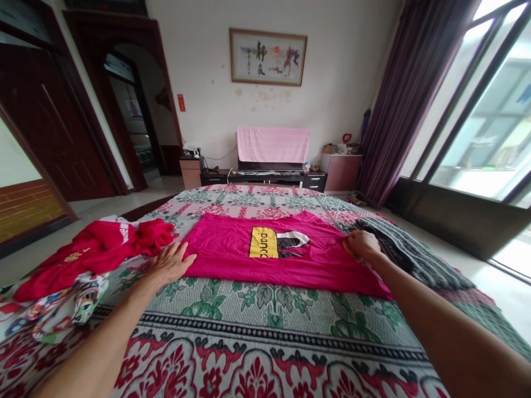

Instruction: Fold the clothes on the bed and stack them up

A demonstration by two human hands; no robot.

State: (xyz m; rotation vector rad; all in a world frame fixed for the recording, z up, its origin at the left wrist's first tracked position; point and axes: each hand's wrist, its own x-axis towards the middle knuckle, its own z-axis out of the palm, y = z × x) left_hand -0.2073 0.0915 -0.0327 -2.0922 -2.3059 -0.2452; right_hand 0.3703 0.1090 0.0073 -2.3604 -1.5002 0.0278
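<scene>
A magenta shirt (232, 268) with a yellow, black and white print lies spread sideways on the patterned bedspread (265, 331). Its near part is folded over and covers the lower edge of the print. My left hand (172, 264) rests palm down at the shirt's left edge, fingers spread. At the right side, my right hand (363, 244) has its fingers closed on the magenta cloth, beside a bit of yellow at the wrist side.
Red clothes (89, 249) and a multicoloured cloth (85, 298) lie at the left. A dark striped garment (415, 257) lies at the right. Beyond the bed stand a low black cabinet (215, 178) and a screen draped with a pink towel (274, 143).
</scene>
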